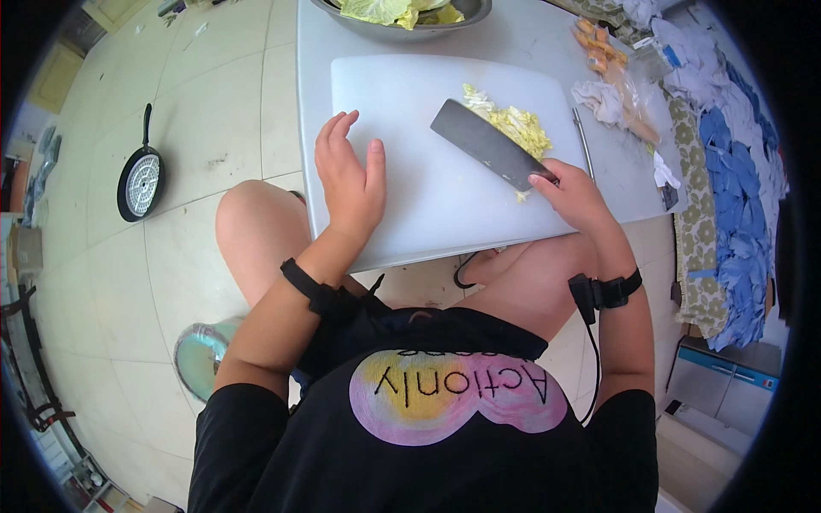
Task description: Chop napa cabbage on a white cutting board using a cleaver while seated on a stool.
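Note:
A wide dark cleaver [486, 144] lies nearly flat over the white cutting board [385, 94], its handle in the grip of my right hand [571, 195]. Along the blade's far side rests a heap of chopped pale-yellow cabbage [520, 126], partly covered by the blade. A small scrap of cabbage sits by the near edge of the blade. My left hand [352, 175] is raised over the board's left edge, fingers apart, with nothing in it. At the far end of the table, a metal bowl [410, 32] holds whole cabbage leaves [380, 10].
Right of the board lies a thin metal rod-like utensil [583, 141]. Beyond it are a plastic bag [634, 103], orange-brown food pieces [594, 43] and a crumpled white cloth [599, 98]. A frying pan [141, 184] is on the tiled floor at left. My knees are beside the table's near edge.

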Demonstrator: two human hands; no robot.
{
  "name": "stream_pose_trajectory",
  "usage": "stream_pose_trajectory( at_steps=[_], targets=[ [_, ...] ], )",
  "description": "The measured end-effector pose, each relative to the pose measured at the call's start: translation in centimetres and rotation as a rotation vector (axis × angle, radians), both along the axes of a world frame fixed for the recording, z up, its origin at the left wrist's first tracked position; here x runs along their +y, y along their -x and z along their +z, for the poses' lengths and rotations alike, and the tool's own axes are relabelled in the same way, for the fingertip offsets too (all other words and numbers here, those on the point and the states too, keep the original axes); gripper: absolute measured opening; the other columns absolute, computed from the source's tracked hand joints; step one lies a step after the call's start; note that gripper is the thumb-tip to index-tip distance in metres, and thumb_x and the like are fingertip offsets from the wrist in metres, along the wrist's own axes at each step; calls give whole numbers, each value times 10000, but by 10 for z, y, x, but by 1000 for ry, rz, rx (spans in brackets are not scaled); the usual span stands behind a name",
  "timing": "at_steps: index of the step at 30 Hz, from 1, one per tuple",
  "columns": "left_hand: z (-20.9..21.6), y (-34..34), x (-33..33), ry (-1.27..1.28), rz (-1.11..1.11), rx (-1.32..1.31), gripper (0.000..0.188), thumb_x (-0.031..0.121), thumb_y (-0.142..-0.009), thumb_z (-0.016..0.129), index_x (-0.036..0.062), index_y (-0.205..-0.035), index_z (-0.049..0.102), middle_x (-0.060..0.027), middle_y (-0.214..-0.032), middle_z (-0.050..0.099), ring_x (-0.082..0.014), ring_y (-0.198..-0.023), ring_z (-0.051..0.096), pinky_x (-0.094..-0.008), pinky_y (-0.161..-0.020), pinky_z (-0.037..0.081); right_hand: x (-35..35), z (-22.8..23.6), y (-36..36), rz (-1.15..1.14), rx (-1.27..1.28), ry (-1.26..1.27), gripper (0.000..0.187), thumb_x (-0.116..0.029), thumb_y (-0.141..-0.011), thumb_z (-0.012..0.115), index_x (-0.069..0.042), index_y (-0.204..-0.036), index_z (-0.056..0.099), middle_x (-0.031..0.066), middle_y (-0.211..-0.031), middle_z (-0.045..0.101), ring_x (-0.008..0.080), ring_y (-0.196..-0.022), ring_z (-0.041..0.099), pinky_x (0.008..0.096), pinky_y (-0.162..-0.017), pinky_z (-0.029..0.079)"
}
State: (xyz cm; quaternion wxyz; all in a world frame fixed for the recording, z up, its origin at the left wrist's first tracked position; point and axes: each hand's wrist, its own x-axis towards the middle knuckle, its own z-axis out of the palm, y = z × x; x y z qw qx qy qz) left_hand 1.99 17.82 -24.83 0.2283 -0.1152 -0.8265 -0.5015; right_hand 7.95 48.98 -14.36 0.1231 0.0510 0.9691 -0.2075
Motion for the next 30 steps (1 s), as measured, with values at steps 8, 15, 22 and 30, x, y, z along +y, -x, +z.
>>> stream_pose_trajectory(
  at_steps=[8, 15, 22, 30],
  targets=[
    [8, 5, 2, 159, 18, 3, 526, 172, -879, 656, -16, -1331, 462, -205, -1327, 486, -355, -1278, 425, -441, -1094, 324, -4, 8, -16, -175, 321, 214, 323, -325, -915, 647, -6, -955, 620, 138, -747, 620, 217, -661, 552, 361, -649, 461],
    [32, 36, -7, 242, -99, -49, 514, 165, -832, 683, -3, -1281, 499, -212, -1298, 504, -386, -1241, 453, -464, -1058, 359, 23, -3, -43, 16, 110, 68, 315, -317, -900, 660, -4, -904, 623, 207, -750, 624, 351, -693, 599, 397, -656, 476],
    [135, 185, 8, 565, -111, 60, 414, 258, -830, 702, 84, -1191, 598, -198, -1160, 608, -384, -1070, 594, -462, -905, 491, 15, -23, -14, -219, 293, 370, 274, -259, -905, 678, 8, -910, 615, 147, -729, 642, 270, -686, 615, 372, -650, 479],
    [108, 261, 79, 749, 102, -287, 598, 482, -812, 711, 76, -1230, 576, -235, -1193, 605, -379, -1072, 633, -446, -921, 515, 3, -10, 4, -504, 304, 1023, 203, -208, -944, 667, -27, -1022, 618, -53, -630, 504, 26, -474, 414, 224, -425, 324]
  ],
)
